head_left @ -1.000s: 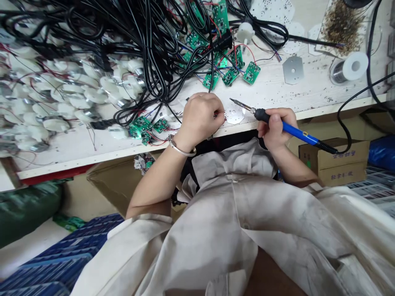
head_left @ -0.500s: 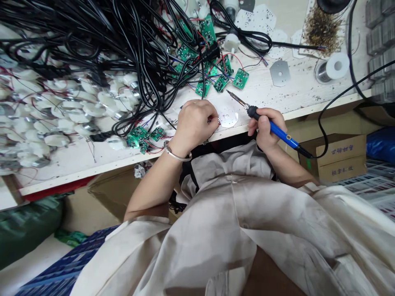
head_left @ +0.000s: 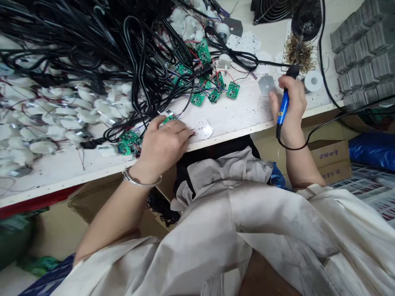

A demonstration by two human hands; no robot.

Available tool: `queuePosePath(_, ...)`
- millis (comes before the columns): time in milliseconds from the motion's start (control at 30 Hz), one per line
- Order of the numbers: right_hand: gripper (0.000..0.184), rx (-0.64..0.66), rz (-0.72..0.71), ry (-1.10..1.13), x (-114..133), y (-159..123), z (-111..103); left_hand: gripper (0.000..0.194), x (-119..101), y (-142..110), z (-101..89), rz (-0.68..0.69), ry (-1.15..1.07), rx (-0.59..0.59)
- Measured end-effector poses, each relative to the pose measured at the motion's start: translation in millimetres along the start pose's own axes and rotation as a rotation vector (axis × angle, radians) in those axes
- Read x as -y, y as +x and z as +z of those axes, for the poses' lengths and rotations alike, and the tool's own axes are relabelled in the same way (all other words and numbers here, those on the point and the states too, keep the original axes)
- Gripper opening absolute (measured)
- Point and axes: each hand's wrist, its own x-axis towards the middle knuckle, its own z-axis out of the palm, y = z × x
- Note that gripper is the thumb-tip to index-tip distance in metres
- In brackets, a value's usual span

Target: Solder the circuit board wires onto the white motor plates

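My right hand (head_left: pixel 294 98) is closed around the blue handle of a soldering iron (head_left: pixel 283 107). The iron's tip points away from me, over a brown-gold clump of shavings (head_left: pixel 298 53) at the edge of a round black dish (head_left: pixel 307 18). My left hand (head_left: pixel 166 144) rests palm down at the bench's front edge, fingers bent; what lies under them is mostly hidden. A green circuit board (head_left: pixel 169 118) shows just beyond its knuckles. Red wire ends stick out by its fingertips, beside a shiny metal plate (head_left: pixel 203 129).
Black cables (head_left: pixel 135 61) and white motor-like parts (head_left: pixel 70 111) heap on the left. Several wired green boards (head_left: pixel 233 89) lie mid-bench. A grey plate (head_left: pixel 267 85), solder spool (head_left: pixel 313 81), black fan grille (head_left: pixel 274 8) and stacked grey plates (head_left: pixel 354 57) stand right. The iron's cord loops beside my right forearm.
My right hand has carried the soldering iron forward and right, from near the boards to the shavings. My left hand has shifted left and lowered, its fingers spread flatter. The view has shifted slightly.
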Motion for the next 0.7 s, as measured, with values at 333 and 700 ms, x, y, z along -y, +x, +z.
queuePosePath(333, 0.038, 0.120, 0.033, -0.079, -10.3, 0.0, 20.7, 0.027, 40.4, -26.5, -9.8, -0.031, -0.099, 0.000)
queuePosePath(700, 0.037, -0.052, 0.047, 0.109, -0.8, -18.1, 20.9, 0.026, -63.8, 44.1, 25.1, -0.235, -0.171, -0.329)
